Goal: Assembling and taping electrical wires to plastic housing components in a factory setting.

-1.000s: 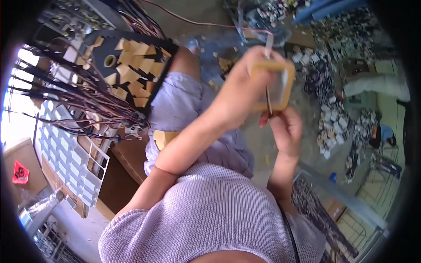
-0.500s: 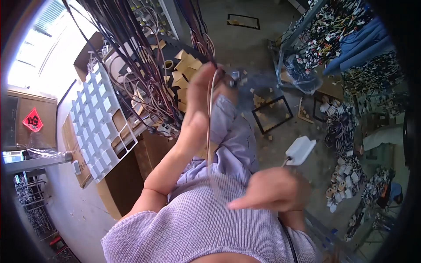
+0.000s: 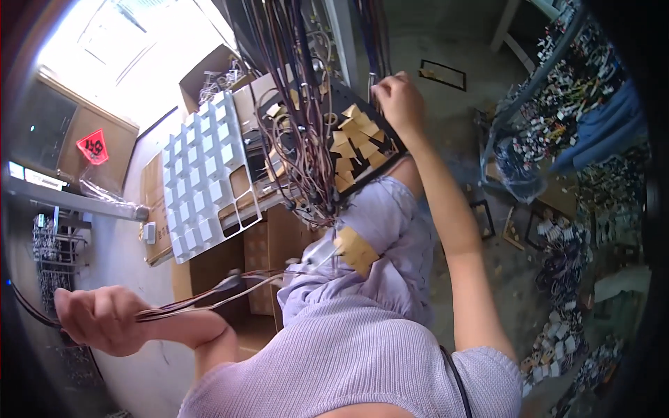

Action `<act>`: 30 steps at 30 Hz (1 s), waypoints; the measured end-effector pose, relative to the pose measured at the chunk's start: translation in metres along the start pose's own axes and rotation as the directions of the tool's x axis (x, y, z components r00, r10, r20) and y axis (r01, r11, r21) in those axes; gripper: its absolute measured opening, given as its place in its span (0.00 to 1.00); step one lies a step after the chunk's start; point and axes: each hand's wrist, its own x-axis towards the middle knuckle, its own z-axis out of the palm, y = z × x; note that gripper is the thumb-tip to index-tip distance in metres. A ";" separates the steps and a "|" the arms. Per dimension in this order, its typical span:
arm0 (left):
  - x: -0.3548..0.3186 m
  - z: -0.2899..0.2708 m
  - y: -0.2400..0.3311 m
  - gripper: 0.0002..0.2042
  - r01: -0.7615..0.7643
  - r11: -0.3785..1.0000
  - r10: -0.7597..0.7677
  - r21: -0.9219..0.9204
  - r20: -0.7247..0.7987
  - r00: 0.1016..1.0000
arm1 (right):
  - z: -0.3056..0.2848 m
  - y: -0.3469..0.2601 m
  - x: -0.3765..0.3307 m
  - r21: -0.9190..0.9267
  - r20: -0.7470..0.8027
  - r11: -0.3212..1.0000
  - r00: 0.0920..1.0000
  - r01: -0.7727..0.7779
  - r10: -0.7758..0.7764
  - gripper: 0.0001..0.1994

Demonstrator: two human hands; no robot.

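My left hand [image 3: 101,319] is closed around a few thin brown and pale cables [image 3: 202,301], held out at the lower left. They run from the fist across to my lap, with a dark end passing beyond it. By my lap, a whitish piece [image 3: 320,256], too blurred to name, lies beside a tan square [image 3: 357,252]. My right hand [image 3: 401,104] is raised at the upper middle, its fingers pinched at the lower end of a hanging bundle of dark cables [image 3: 375,42]. The fingertips partly hide what they grip.
Another thick cable bundle [image 3: 300,111] hangs over a black board with tan pieces [image 3: 359,139]. To its left leans a pale panel with raised blocks [image 3: 202,174]. An open cardboard box [image 3: 240,261] stands below. Heaps of connectors [image 3: 550,118] and black frames [image 3: 442,74] are at right.
My left hand has swung from the upper middle to the lower left with the cables. My right hand has gone from near my chest up to the hanging bundle. The view has shifted.
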 end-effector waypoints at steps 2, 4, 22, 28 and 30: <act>-0.004 -0.010 0.026 0.04 -0.004 0.981 0.026 0.194 -0.110 0.994 | 0.001 0.026 0.011 0.067 -0.015 0.998 1.000 -0.019 0.020 0.12; -0.011 -0.020 0.030 0.04 0.128 0.936 0.002 0.328 -0.368 0.930 | -0.022 0.056 0.019 0.387 0.018 0.920 0.998 -0.062 0.060 0.13; -0.047 0.051 -0.259 0.20 0.841 0.526 -0.849 0.127 0.019 0.528 | -0.243 0.010 -0.031 0.417 0.597 0.768 0.784 -0.486 0.172 0.14; -0.024 0.073 -0.363 0.18 0.668 0.523 -0.834 -0.529 -0.157 0.528 | -0.231 -0.018 -0.083 0.021 0.640 0.930 0.719 -0.367 0.270 0.15; -0.024 0.074 -0.357 0.11 0.680 0.433 -0.862 -0.591 -0.051 0.504 | -0.235 -0.019 -0.080 0.083 0.656 0.919 0.715 -0.385 0.241 0.17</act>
